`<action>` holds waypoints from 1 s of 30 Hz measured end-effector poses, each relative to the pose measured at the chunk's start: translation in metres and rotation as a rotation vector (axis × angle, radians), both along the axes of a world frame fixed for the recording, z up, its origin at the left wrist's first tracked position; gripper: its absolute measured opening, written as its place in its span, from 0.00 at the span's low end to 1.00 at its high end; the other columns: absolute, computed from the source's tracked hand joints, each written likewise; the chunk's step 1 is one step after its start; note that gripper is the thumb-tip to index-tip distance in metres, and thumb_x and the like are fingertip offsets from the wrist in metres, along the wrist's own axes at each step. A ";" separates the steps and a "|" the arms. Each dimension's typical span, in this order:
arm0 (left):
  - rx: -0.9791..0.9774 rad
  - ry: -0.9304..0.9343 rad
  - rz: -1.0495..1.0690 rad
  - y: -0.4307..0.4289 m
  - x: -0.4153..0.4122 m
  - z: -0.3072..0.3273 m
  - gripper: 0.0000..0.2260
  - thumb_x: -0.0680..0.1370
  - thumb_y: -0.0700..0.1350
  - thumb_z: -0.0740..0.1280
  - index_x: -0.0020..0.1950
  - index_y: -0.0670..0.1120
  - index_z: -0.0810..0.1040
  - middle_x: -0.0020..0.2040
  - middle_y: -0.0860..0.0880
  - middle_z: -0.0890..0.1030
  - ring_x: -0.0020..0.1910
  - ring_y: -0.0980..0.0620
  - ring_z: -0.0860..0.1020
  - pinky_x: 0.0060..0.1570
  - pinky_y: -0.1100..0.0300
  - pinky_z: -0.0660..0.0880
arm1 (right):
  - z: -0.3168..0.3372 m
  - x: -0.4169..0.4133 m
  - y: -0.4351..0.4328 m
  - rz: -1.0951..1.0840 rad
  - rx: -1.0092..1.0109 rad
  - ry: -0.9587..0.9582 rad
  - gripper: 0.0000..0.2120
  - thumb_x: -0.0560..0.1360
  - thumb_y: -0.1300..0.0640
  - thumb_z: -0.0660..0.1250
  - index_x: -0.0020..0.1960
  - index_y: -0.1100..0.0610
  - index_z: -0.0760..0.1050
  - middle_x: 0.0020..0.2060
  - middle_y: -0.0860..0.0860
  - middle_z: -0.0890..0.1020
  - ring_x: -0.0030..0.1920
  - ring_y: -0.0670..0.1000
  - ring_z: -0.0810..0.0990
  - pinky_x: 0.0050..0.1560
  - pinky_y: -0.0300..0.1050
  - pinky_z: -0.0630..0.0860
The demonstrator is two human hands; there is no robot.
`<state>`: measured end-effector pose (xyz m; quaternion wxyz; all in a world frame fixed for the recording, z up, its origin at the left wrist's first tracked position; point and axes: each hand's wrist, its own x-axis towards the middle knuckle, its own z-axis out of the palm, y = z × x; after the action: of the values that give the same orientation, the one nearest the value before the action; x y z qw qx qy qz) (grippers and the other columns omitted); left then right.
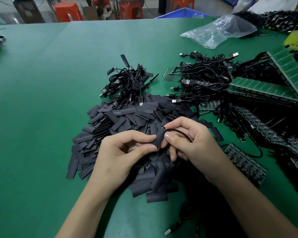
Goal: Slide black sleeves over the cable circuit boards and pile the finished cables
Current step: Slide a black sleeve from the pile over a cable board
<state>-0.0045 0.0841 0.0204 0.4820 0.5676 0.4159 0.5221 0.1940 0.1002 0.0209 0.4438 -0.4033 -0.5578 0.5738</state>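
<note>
Black sleeve [157, 138] is held nearly upright between both hands, above the near middle of the green table [41, 86]. The left hand [120, 152] pinches its lower end with thumb and forefinger. The right hand [187, 143] pinches its upper part, where a thin cable [179, 131] loops out. Beneath lies a heap of loose sleeves [127, 121]. Farther off is a pile of sleeved cables [127, 79]. To its right are tangled cables [205, 78] and green board panels [265, 90].

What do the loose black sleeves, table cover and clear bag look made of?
Loose black sleeves: matte thin plastic tubing, likely heat-shrink; they lie flattened, with faint print. Table cover: green, smooth, probably rubber or vinyl mat; soft sheen. Clear bag: thin glossy plastic film; crinkled and see-through.
</note>
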 end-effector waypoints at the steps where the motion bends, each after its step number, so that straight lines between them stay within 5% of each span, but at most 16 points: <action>1: -0.003 0.000 0.001 0.000 0.000 0.000 0.10 0.67 0.40 0.77 0.44 0.53 0.89 0.40 0.53 0.87 0.37 0.61 0.83 0.41 0.70 0.77 | 0.000 0.000 0.000 0.005 0.016 -0.018 0.02 0.81 0.62 0.66 0.54 0.59 0.76 0.39 0.55 0.85 0.29 0.50 0.79 0.29 0.32 0.71; 15: -0.112 -0.039 -0.092 0.001 -0.003 -0.006 0.11 0.67 0.38 0.81 0.45 0.52 0.89 0.39 0.45 0.88 0.39 0.55 0.86 0.42 0.67 0.79 | 0.004 0.003 0.001 -0.013 0.183 -0.119 0.06 0.82 0.60 0.64 0.50 0.54 0.79 0.38 0.55 0.86 0.28 0.53 0.80 0.34 0.34 0.73; 23: -0.076 -0.309 -0.171 -0.002 -0.001 0.002 0.19 0.74 0.42 0.73 0.65 0.54 0.83 0.57 0.41 0.86 0.56 0.43 0.85 0.55 0.57 0.81 | 0.031 0.012 0.005 -0.004 0.048 -0.383 0.11 0.84 0.54 0.62 0.45 0.55 0.77 0.28 0.56 0.82 0.23 0.55 0.78 0.29 0.39 0.71; 28: -0.118 -0.222 -0.369 -0.013 0.019 -0.001 0.28 0.76 0.42 0.71 0.76 0.48 0.69 0.65 0.41 0.83 0.64 0.41 0.81 0.63 0.53 0.78 | 0.078 0.015 -0.010 -0.120 0.102 -0.118 0.13 0.84 0.53 0.59 0.44 0.52 0.78 0.23 0.53 0.76 0.16 0.49 0.65 0.21 0.34 0.63; 30: -0.140 -0.111 -0.528 -0.020 0.028 -0.002 0.26 0.78 0.44 0.70 0.76 0.48 0.70 0.67 0.44 0.82 0.68 0.44 0.79 0.68 0.50 0.76 | 0.097 0.008 -0.011 -0.170 0.124 -0.007 0.13 0.85 0.54 0.59 0.45 0.54 0.77 0.23 0.52 0.75 0.16 0.47 0.64 0.20 0.34 0.61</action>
<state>0.0237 0.0644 0.0188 0.6614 0.5922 0.2617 0.3786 0.2021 0.0896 0.1174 0.5130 -0.4229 -0.5576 0.4971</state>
